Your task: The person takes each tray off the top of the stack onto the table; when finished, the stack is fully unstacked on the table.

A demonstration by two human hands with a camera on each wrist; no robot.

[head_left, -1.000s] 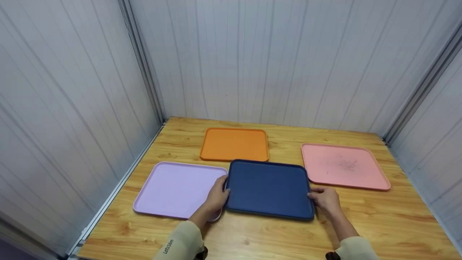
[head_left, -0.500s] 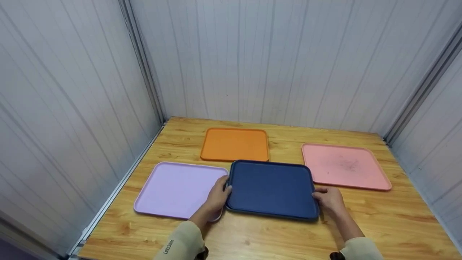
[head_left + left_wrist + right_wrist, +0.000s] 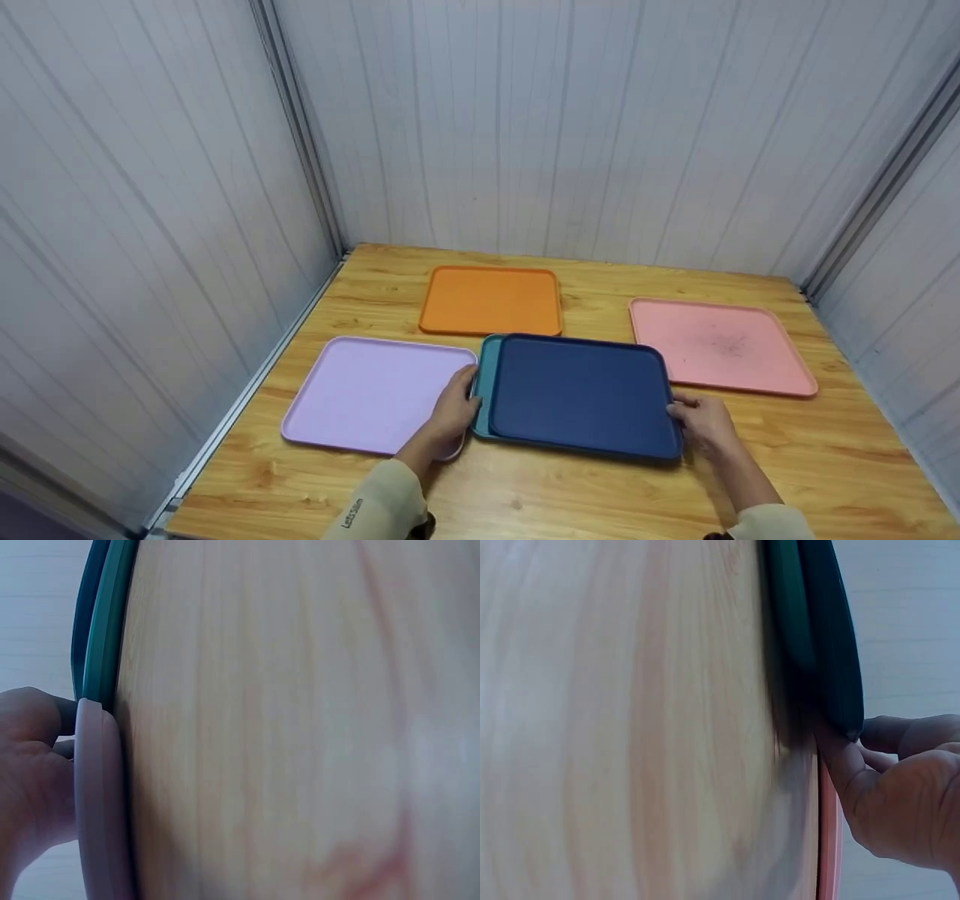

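A dark blue tray (image 3: pixel 585 397) lies on top of a teal tray (image 3: pixel 486 382), offset to the right, so a teal strip shows along the left; the rest of the teal tray is mostly hidden. My right hand (image 3: pixel 705 424) pinches the dark blue tray's right edge, with the thumb on one face and fingers on the other, as the right wrist view shows. At the left edge of the teal tray, my left hand (image 3: pixel 450 412) holds its rim. That hand also lies over the right side of a purple tray (image 3: pixel 375 394); its fingertips are partly hidden.
An orange tray (image 3: pixel 491 300) lies behind the dark blue one. To the right rests a pink tray (image 3: pixel 720 345) with dark scuffs, close to the dark blue tray's corner. Pale panel walls (image 3: pixel 525 127) stand behind and beside the wooden table (image 3: pixel 517 495).
My right hand has drawn the dark blue tray rightward, uncovering a strip of the teal tray beneath. My left hand has stayed nearly in place at the teal tray's edge.
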